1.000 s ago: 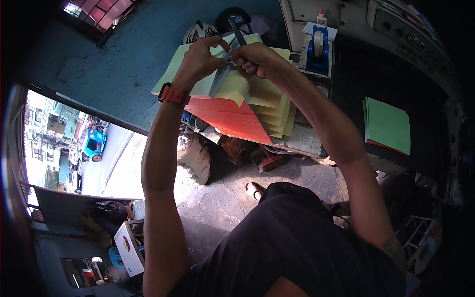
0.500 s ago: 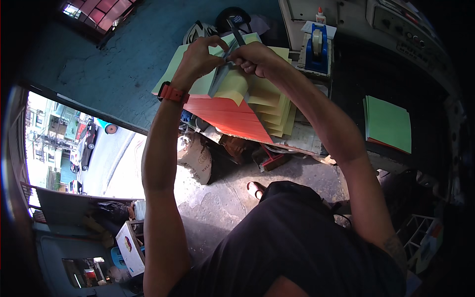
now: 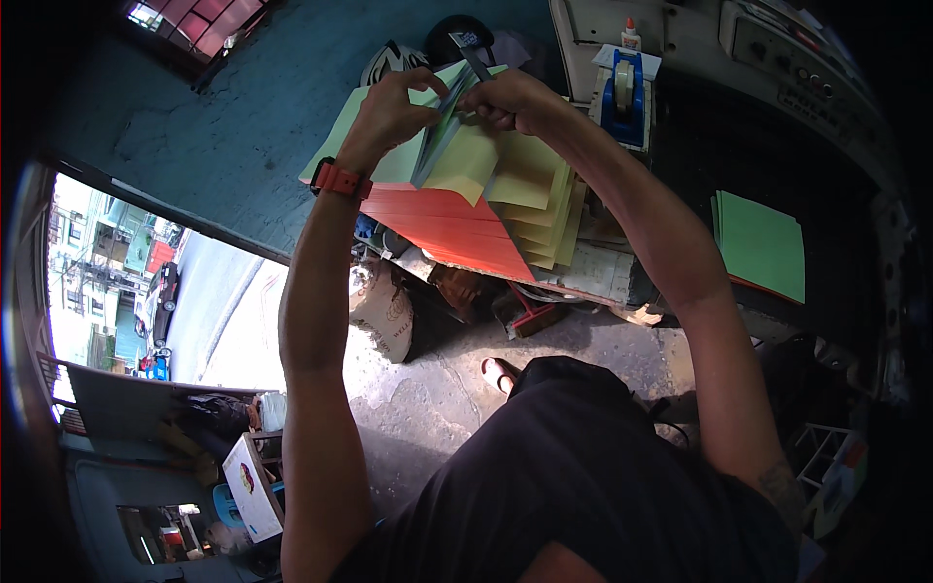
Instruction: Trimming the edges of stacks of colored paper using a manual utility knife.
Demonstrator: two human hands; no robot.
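Note:
A thick stack of paper [image 3: 437, 228] stands on the bench, with an orange-red side and green and yellow sheets at the top. Curled over its top, my left hand [image 3: 394, 112] is closed with thumb and forefinger at the raised edges of the sheets [image 3: 434, 146]. My right hand [image 3: 505, 102] grips a flat grey tool [image 3: 470, 58] that looks like a cutter knife, its far part pointing up and away. The lower end is hidden by the fingers. Yellow sheets [image 3: 525, 175] fan out in layers beneath my right wrist.
A blue tape dispenser [image 3: 622, 107] and a glue bottle [image 3: 630, 39] stand right of the stack. Green sheets [image 3: 758, 248] lie on the dark surface at right. Helmets [image 3: 457, 39] sit behind. Below are a sack [image 3: 381, 316] and a red brush [image 3: 535, 319].
My right hand has shifted slightly up and to the right with the grey tool, which tilts more to the left. The gap between the raised sheets looks wider. My left hand stays nearly still.

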